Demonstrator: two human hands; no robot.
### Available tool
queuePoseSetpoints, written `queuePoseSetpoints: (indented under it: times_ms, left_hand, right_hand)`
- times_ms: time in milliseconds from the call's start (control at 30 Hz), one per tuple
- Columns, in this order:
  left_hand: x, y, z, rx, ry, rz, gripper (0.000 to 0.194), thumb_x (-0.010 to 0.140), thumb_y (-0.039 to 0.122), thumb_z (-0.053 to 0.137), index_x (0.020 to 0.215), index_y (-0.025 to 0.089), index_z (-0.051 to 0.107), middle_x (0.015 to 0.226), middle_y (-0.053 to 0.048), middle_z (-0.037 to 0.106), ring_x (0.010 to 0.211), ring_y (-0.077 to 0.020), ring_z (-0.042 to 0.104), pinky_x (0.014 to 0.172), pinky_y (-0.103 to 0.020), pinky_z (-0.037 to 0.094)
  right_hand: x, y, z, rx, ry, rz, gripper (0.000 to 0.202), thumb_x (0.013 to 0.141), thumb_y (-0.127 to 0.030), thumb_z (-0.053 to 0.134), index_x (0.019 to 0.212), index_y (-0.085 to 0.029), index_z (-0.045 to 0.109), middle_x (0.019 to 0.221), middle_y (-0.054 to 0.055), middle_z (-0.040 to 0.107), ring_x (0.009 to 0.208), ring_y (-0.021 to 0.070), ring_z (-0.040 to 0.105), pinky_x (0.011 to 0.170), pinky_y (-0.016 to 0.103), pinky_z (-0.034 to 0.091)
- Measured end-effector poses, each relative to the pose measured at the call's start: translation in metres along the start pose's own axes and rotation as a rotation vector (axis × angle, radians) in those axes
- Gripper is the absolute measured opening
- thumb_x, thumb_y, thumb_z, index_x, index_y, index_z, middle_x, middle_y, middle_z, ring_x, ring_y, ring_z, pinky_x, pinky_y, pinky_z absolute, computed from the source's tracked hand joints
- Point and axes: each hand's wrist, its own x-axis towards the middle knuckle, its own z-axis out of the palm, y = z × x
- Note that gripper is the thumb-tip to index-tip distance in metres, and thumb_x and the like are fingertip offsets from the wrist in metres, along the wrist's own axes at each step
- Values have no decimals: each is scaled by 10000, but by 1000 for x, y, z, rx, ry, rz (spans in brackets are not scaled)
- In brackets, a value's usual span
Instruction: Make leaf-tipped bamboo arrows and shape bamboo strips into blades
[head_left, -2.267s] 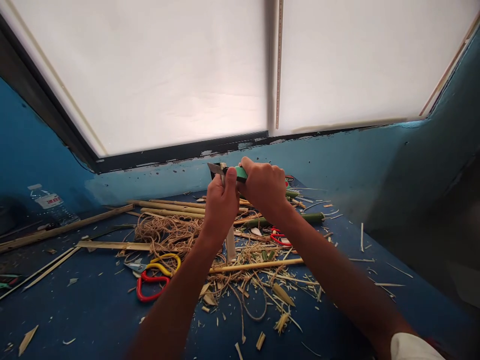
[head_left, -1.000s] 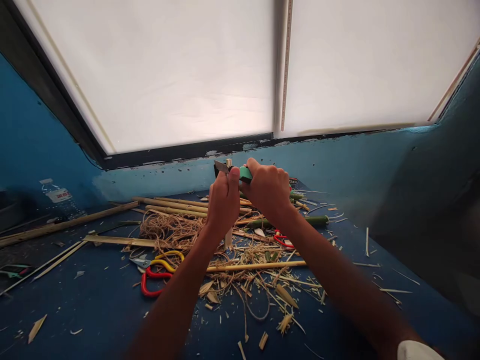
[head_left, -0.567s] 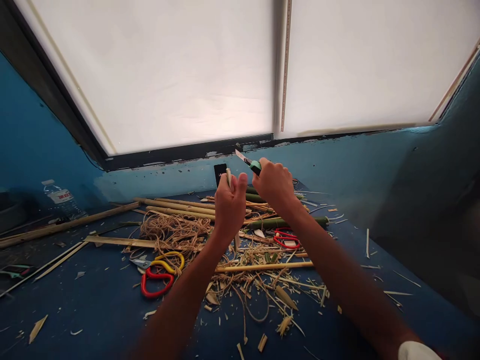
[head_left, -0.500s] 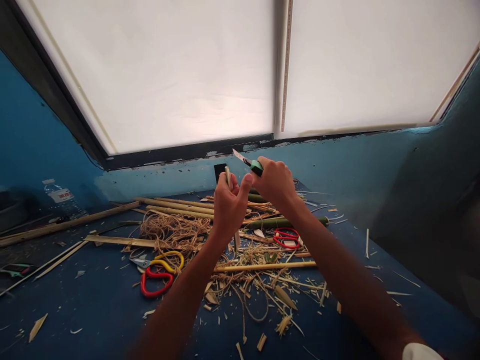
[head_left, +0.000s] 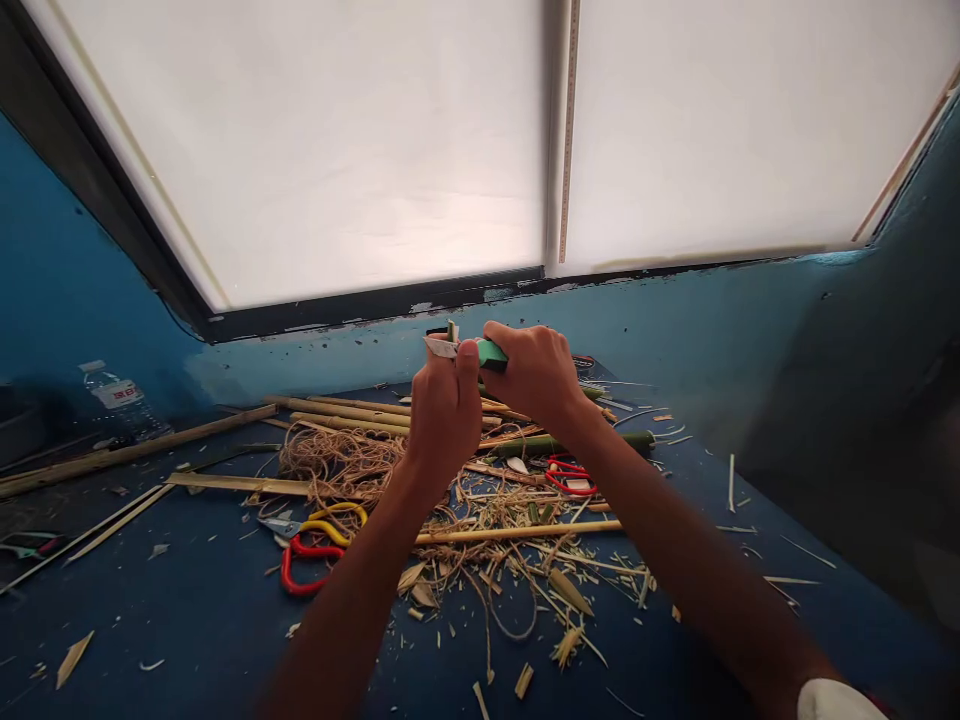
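The left hand (head_left: 448, 405) is closed in a firm grip around a bamboo piece (head_left: 452, 331), held upright above the far part of the counter (head_left: 210, 620), its tip showing just over the fingers. The right hand (head_left: 536, 370) has its grip wrapped fully round the green handle of a knife (head_left: 492, 354), whose blade (head_left: 441, 347) points left across the bamboo, near the tip. The step appears to be paring. For sound work, the blade should lie at a shallow angle and take thin shavings, the left thumb steadying the back of the blade (never the edge) and the other left fingers kept below the cutting line. Both wrists should be firm and the stroke short.

Limits of inspection: which side of the blade is sharpened cannot be determined, nor whether it bites into the bamboo or merely touches. The lower part of the bamboo is concealed by the left hand. A dark object (head_left: 435, 331) behind that hand is mostly covered and unidentified. The scissors (head_left: 306, 567) at left are partly hidden by the left forearm.
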Motion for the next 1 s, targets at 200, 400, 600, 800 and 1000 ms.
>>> queuePoseSetpoints:
  times_ms: [200,400,600,800,1000]
  left_hand:
    - [1,-8,10,3,72,-84,441,1037,526,367,736,214,451,606,6,519,544,-133,391,556,-302,250]
    - [5,-15,16,-92,117,-176,504,1009,592,391,696,207,478,614,-7,529,577,-145,447,555,-285,275]
    - [5,-21,21,-325,133,-240,510,970,647,434,703,213,454,575,29,459,501,-117,393,484,-255,272]
    - [-9,-5,28,-560,96,-267,471,904,634,574,757,230,382,551,93,306,428,-75,271,416,-209,229]
    - [-15,21,13,-1013,-170,-265,486,845,690,548,790,228,408,621,85,208,453,-63,154,407,-187,122]
  right_hand:
    - [-3,-10,8,-3,-7,105,265,922,-449,508,923,-221,642,672,50,678,586,193,597,566,300,173]
    - [-3,-22,11,-38,-48,196,240,963,-430,479,946,-228,608,719,78,717,672,268,696,583,283,264]
    - [-4,-31,18,-15,-106,253,172,949,-342,516,980,-199,606,773,116,732,757,312,732,628,297,388]
    - [9,12,26,54,-92,405,99,873,-217,549,877,-147,619,818,189,714,775,338,702,648,344,413]
    - [18,40,3,333,-18,347,289,954,-386,511,727,-207,517,663,22,566,636,158,533,592,281,368]
